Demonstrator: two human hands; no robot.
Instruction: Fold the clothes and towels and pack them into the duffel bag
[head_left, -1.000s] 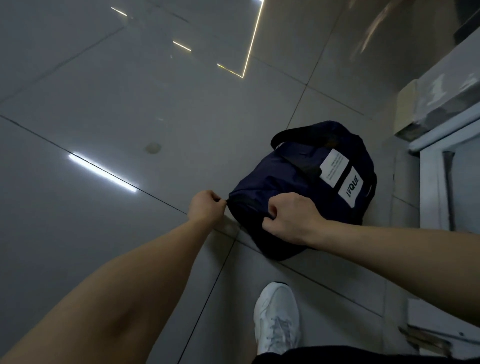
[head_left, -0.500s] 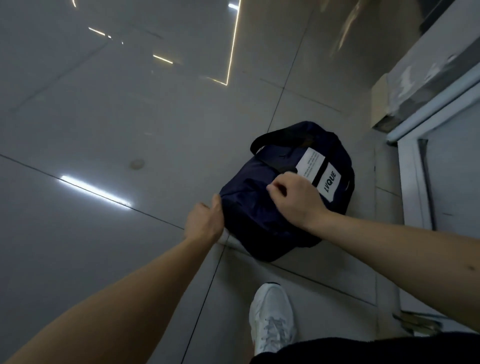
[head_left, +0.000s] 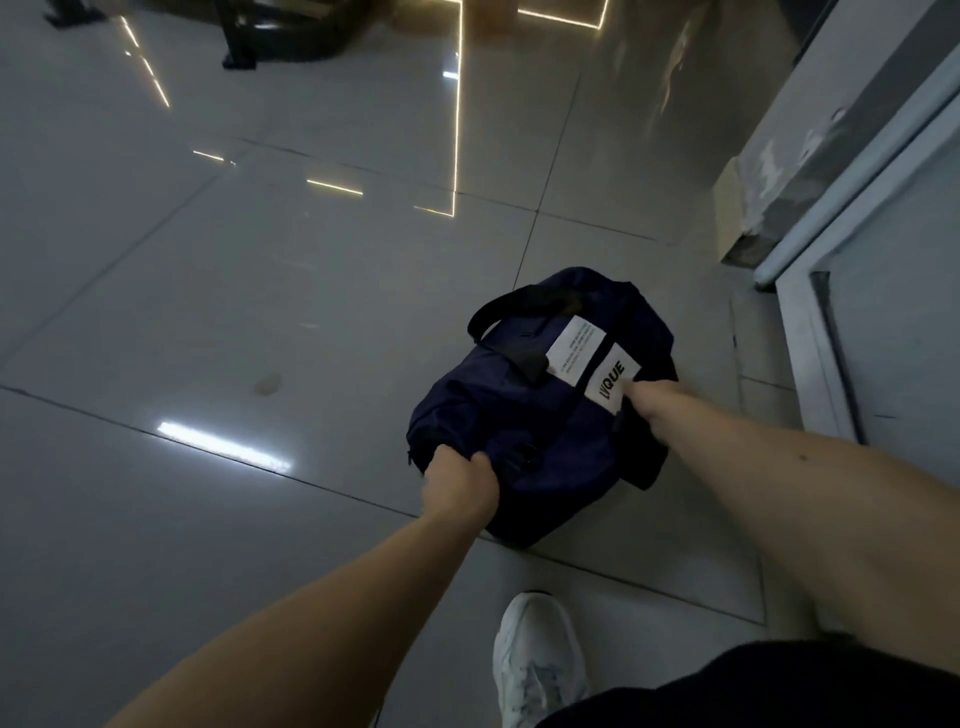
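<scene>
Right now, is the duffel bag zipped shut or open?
Appears shut: the duffel bag shows no gap or contents on top, while the left hand grips one end. Zip too dark to confirm.

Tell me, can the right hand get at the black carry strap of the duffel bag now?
Probably yes. The right hand is on the navy duffel bag beside its white LVQUE label, and the black carry strap arches uncovered just beyond it.

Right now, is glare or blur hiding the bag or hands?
Head view: dim; light-strip glare on the floor lies left of the bag, not on it; label sharp, right hand slightly smeared, left hand clear.
</scene>
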